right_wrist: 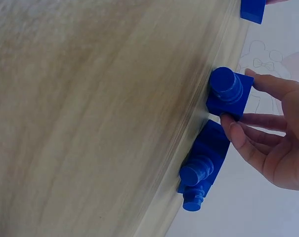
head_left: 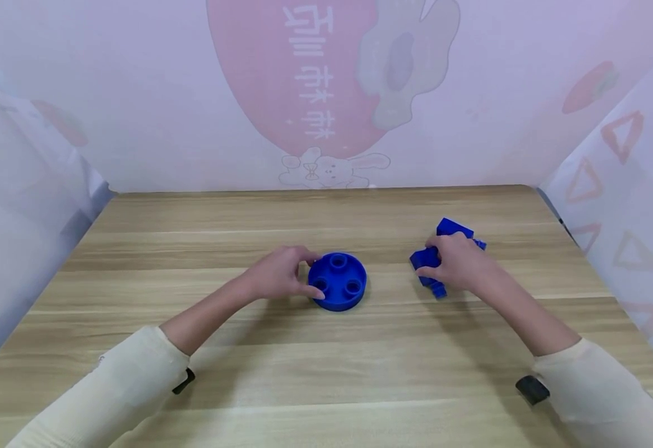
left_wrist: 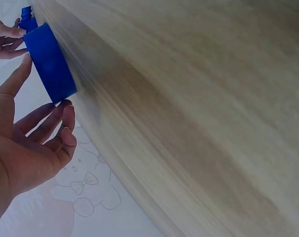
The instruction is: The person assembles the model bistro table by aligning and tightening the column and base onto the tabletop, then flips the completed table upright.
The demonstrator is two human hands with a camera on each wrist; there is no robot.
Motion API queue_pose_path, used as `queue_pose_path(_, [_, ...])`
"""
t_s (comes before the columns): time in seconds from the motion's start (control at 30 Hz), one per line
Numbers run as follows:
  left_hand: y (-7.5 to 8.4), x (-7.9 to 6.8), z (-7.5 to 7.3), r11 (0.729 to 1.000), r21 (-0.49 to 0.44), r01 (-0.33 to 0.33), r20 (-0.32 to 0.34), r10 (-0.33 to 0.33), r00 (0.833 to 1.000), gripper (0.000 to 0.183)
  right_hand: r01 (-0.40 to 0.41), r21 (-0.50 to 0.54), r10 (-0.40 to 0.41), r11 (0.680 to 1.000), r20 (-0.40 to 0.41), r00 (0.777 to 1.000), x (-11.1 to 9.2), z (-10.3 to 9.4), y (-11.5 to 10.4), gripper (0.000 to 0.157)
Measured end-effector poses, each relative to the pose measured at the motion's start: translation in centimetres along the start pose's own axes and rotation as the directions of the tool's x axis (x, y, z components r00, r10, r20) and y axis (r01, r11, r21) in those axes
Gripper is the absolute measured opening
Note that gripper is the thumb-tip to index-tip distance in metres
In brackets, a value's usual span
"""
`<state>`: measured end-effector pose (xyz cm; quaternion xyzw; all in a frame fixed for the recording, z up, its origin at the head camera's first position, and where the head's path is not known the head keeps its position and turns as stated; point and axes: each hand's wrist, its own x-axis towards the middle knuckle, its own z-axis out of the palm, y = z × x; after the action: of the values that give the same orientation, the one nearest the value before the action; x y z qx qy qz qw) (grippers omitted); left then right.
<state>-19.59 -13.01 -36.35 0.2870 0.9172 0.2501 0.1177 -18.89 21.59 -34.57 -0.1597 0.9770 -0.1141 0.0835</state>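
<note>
One pegged blue plastic-looking block (right_wrist: pixel 238 101) sits right of the round blue three-socket base (head_left: pixel 337 283), pinched by the right hand (head_left: pixel 463 261); left hand (head_left: pixel 278 274) loosely grips the base. Fingers this close could knock the neighbouring blue pegged block (head_left: pixel 454 228).

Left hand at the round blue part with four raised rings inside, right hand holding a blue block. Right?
Not four: the head view shows three raised rings inside the round blue part. The rest holds: left hand at that part, right hand holding a blue block.
</note>
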Motion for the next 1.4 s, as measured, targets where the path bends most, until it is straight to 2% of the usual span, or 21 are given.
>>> queue_pose_path(0.3, [0.3, 0.3, -0.1, 0.999, 0.010, 0.042, 0.017, -0.042, 0.999, 0.071, -0.017, 0.072, 0.017, 0.997, 0.002, 1.000, -0.2, -0.4, -0.1, 0.059])
queue_pose_path(0.5, [0.4, 0.5, -0.4, 0.999, 0.012, 0.047, 0.028, -0.048, 0.998, 0.072, 0.062, 0.168, -0.051, 0.984, -0.072, 0.996, 0.1, -0.8, -0.7, 0.052])
queue_pose_path(0.63, [0.5, 0.5, -0.4, 0.998, 0.017, 0.060, 0.033, -0.061, 0.998, 0.073, 0.117, 0.229, -0.089, 0.966, -0.128, 0.988, 0.4, -0.9, -1.1, 0.048])
queue_pose_path(0.77, [0.6, 0.5, -0.3, 0.998, 0.029, 0.057, 0.044, -0.058, 0.997, 0.073, 0.131, 0.284, -0.087, 0.950, -0.161, 0.983, 0.7, -1.0, -1.5, 0.047])
queue_pose_path(1.17, [0.7, 0.2, -0.4, 0.998, 0.020, 0.059, 0.041, -0.060, 0.997, 0.073, 0.158, 0.409, -0.083, 0.899, -0.194, 0.977, 1.7, -0.9, -2.7, 0.046])
queue_pose_path(1.4, [0.8, 0.2, -0.2, 0.998, 0.020, 0.058, 0.030, -0.059, 0.998, 0.073, 0.199, 0.494, -0.110, 0.846, -0.203, 0.973, 2.0, -0.6, -3.4, 0.045])
